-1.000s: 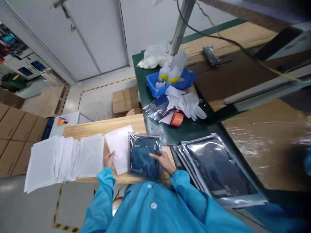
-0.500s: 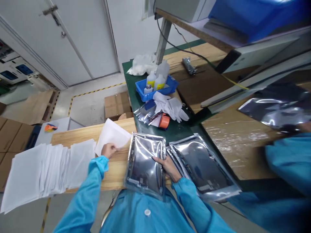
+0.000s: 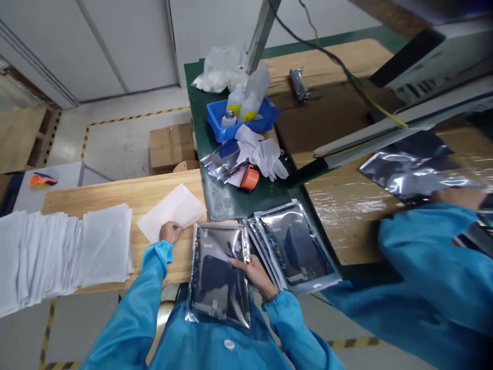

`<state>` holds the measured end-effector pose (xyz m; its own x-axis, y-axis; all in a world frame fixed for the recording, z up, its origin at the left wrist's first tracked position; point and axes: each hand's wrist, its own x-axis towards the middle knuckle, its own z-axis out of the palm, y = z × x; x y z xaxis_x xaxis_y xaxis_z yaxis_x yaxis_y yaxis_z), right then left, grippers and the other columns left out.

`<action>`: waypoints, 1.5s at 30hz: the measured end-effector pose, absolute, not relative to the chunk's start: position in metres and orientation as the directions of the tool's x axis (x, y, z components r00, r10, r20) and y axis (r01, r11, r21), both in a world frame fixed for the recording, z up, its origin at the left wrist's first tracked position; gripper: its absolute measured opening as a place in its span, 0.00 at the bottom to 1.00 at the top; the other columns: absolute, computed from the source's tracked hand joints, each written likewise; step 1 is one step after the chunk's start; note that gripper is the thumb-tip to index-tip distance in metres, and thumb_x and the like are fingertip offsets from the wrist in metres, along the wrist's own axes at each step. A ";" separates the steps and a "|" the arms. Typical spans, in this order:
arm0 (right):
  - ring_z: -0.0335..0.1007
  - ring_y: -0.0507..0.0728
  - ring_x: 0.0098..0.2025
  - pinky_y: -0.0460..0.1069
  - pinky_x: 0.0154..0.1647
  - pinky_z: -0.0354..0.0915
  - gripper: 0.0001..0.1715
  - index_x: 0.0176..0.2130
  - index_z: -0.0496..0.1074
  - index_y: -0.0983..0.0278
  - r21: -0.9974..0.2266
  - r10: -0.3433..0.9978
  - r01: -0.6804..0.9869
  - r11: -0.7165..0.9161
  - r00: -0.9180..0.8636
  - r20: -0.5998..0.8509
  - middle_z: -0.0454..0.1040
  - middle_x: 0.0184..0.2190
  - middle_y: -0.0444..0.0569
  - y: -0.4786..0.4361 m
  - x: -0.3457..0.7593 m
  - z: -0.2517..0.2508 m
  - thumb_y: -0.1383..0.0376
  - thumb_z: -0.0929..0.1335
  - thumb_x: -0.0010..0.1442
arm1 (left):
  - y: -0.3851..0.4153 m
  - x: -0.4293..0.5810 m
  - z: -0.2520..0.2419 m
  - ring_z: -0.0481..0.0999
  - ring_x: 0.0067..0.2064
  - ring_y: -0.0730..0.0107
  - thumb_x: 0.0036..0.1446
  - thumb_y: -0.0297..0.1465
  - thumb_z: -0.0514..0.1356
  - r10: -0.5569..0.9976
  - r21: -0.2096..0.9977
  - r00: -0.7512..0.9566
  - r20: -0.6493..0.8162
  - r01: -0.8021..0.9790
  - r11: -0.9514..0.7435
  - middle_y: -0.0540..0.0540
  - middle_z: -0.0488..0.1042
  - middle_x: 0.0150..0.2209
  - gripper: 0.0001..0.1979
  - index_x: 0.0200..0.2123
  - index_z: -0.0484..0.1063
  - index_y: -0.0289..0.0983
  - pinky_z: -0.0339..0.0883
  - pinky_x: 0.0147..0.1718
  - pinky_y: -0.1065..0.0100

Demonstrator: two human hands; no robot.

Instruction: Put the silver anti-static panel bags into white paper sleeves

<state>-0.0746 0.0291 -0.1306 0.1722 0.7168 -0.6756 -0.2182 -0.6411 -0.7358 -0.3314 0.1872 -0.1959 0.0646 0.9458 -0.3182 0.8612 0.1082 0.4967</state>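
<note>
Two bare hands at work on adjoining surfaces, seen from the head camera. The left hand (image 3: 170, 232) grips a white sheet (image 3: 171, 208) by its near edge, thumb and fingers closed together on the paper; the sheet lies aslant over the wooden tabletop (image 3: 115, 187). The right hand (image 3: 257, 275) grasps a bagged dark panel (image 3: 215, 288) by its right side, the thumb laid across the upper face and the other fingers passing out of sight beneath. The panel is directly in front of the person, right of the white sheet, its near portion projecting beyond the tabletop edge over the blue coat (image 3: 192, 349).

To the left, a spread stack of white sheets (image 3: 106, 244) covers part of the wood. Just right of the held panel is a pile of bagged panels (image 3: 298, 246), overlapping one another. On the green tabletop (image 3: 227, 205) beyond are an orange ring-shaped object (image 3: 251, 178), white gloves (image 3: 262, 154) and a blue tray (image 3: 219, 134) containing bottles (image 3: 248, 107). At far right, a co-worker's hand (image 3: 458, 198) is beside a shiny dark bag (image 3: 408, 169); blur there makes it uncertain whether the bag is held or merely touched.
</note>
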 end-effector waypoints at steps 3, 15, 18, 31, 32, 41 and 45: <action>0.72 0.61 0.24 0.53 0.27 0.67 0.16 0.22 0.71 0.63 -0.666 0.668 -0.304 -0.681 0.115 -0.735 0.74 0.20 0.49 0.034 -0.084 -0.132 0.58 0.76 0.36 | 0.178 -0.325 -0.199 0.74 0.39 0.61 0.51 0.40 0.62 0.965 0.499 0.078 -0.252 0.864 0.060 0.42 0.77 0.34 0.12 0.28 0.78 0.37 0.64 0.40 0.65; 0.73 0.60 0.25 0.52 0.28 0.69 0.15 0.24 0.73 0.65 -0.643 0.630 -0.374 -0.669 0.174 -0.757 0.77 0.21 0.49 0.048 -0.091 -0.144 0.62 0.77 0.35 | 0.133 -0.343 -0.203 0.71 0.46 0.58 0.52 0.24 0.55 0.979 0.398 0.087 -0.185 0.917 -0.006 0.41 0.75 0.41 0.14 0.39 0.77 0.38 0.63 0.48 0.61; 0.73 0.60 0.23 0.52 0.26 0.69 0.14 0.23 0.73 0.66 -0.623 0.631 -0.370 -0.689 0.116 -0.767 0.77 0.21 0.50 0.055 -0.099 -0.147 0.63 0.77 0.33 | 0.130 -0.340 -0.202 0.71 0.45 0.60 0.53 0.24 0.55 0.975 0.389 0.115 -0.191 0.921 -0.033 0.43 0.75 0.39 0.13 0.38 0.77 0.40 0.63 0.47 0.63; 0.74 0.61 0.31 0.51 0.29 0.69 0.20 0.25 0.72 0.64 -0.737 0.625 -0.367 -0.567 0.391 -0.676 0.77 0.23 0.48 0.074 -0.130 -0.189 0.54 0.76 0.35 | 0.066 -0.387 -0.192 0.70 0.41 0.58 0.49 0.29 0.60 0.967 0.264 -0.163 -0.196 0.941 0.212 0.44 0.70 0.35 0.04 0.32 0.69 0.39 0.63 0.40 0.62; 0.74 0.60 0.32 0.50 0.30 0.69 0.20 0.26 0.72 0.64 -0.747 0.620 -0.362 -0.558 0.416 -0.665 0.77 0.24 0.48 0.075 -0.133 -0.191 0.54 0.75 0.36 | 0.061 -0.386 -0.192 0.70 0.39 0.60 0.50 0.30 0.59 0.964 0.267 -0.172 -0.204 0.937 0.224 0.45 0.70 0.34 0.02 0.30 0.68 0.39 0.63 0.38 0.63; 0.71 0.58 0.29 0.50 0.31 0.67 0.22 0.27 0.74 0.67 -0.815 0.675 -0.323 -0.481 0.456 -0.580 0.76 0.24 0.49 0.095 -0.162 -0.180 0.51 0.73 0.41 | 0.022 -0.337 -0.164 0.71 0.32 0.67 0.46 0.20 0.55 0.960 0.472 0.121 -0.251 0.881 0.012 0.46 0.71 0.27 0.09 0.23 0.66 0.41 0.63 0.33 0.67; 0.66 0.55 0.24 0.49 0.27 0.64 0.19 0.20 0.72 0.65 -0.860 0.774 -0.273 -0.430 0.379 -0.507 0.72 0.18 0.45 0.104 -0.160 -0.155 0.52 0.74 0.39 | 0.029 -0.328 -0.126 0.70 0.28 0.70 0.44 0.26 0.61 0.903 0.637 0.370 -0.217 0.755 -0.156 0.50 0.71 0.26 0.08 0.30 0.71 0.42 0.63 0.29 0.70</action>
